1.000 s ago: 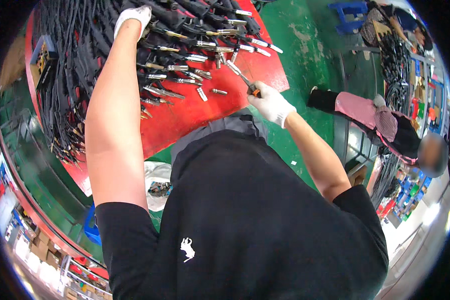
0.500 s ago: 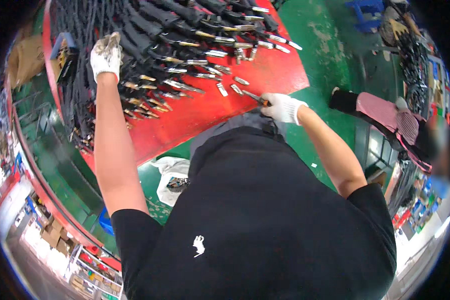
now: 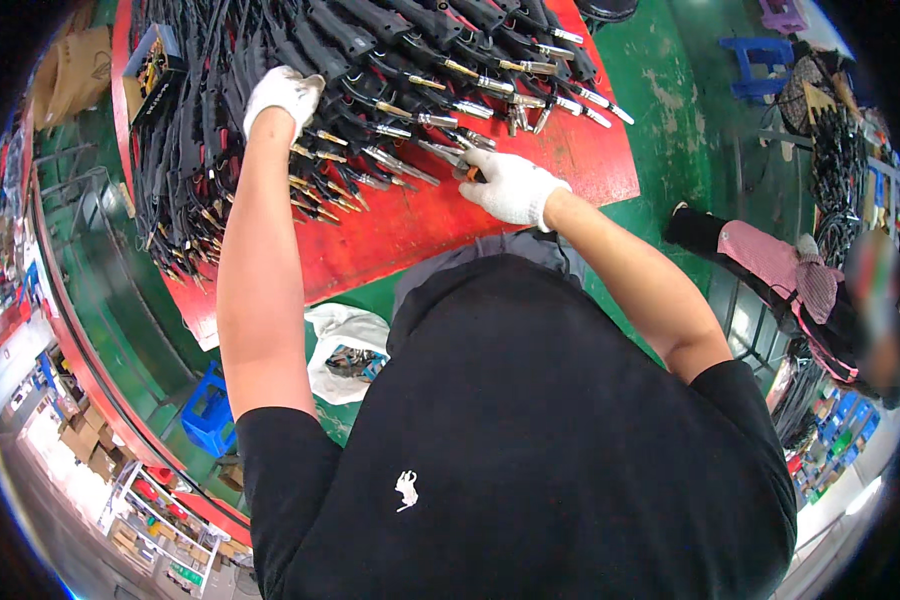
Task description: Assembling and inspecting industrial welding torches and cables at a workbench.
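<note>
Many black welding torches (image 3: pixel 355 40) with brass and silver tips lie in rows across a red table (image 3: pixel 410 235). My left hand (image 3: pixel 286 98), in a white work glove, is closed among them at the left, its fingers curled over a torch; part of the grip is hidden under the glove. In my gloved right hand (image 3: pixel 513 188) is a pair of pliers (image 3: pixel 446 154) with a bit of orange on the handle. The jaws point left, near the silver nozzles at the near edge of the rows.
An open box of small yellowish parts (image 3: pixel 153 72) stands on the left. Below the table's near edge sits a white bag (image 3: pixel 338 330) with metal bits inside. Blue stools (image 3: pixel 210 408) are on the green floor. A person in pink and black (image 3: pixel 770 265) is off right.
Both hands have moved within the rows: the left to the right, the right inward and up with the pliers. The loose silver nozzles near the pliers are no longer visible there. The view has shifted slightly.
</note>
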Demonstrator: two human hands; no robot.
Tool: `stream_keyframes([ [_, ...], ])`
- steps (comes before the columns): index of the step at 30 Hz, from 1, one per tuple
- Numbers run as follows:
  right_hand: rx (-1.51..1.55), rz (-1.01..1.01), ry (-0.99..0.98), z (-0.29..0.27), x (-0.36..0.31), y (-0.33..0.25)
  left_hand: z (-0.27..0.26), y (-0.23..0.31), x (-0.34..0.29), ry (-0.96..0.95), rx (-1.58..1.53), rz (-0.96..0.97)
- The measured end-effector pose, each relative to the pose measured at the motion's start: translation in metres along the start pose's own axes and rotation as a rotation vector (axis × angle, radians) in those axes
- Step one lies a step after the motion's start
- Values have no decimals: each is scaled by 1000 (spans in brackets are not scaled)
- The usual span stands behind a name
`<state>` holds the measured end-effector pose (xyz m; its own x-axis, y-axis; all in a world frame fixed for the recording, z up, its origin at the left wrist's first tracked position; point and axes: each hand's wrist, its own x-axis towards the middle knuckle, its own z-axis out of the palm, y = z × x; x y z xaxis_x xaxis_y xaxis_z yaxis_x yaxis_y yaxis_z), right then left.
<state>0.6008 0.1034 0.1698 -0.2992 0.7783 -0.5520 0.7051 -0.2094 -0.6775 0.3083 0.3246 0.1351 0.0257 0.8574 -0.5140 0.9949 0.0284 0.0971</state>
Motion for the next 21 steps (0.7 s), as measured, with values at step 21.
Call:
stream_keyframes([
  [21, 29, 111, -90, 20, 54, 24, 19, 28, -24, 61, -551, -169],
])
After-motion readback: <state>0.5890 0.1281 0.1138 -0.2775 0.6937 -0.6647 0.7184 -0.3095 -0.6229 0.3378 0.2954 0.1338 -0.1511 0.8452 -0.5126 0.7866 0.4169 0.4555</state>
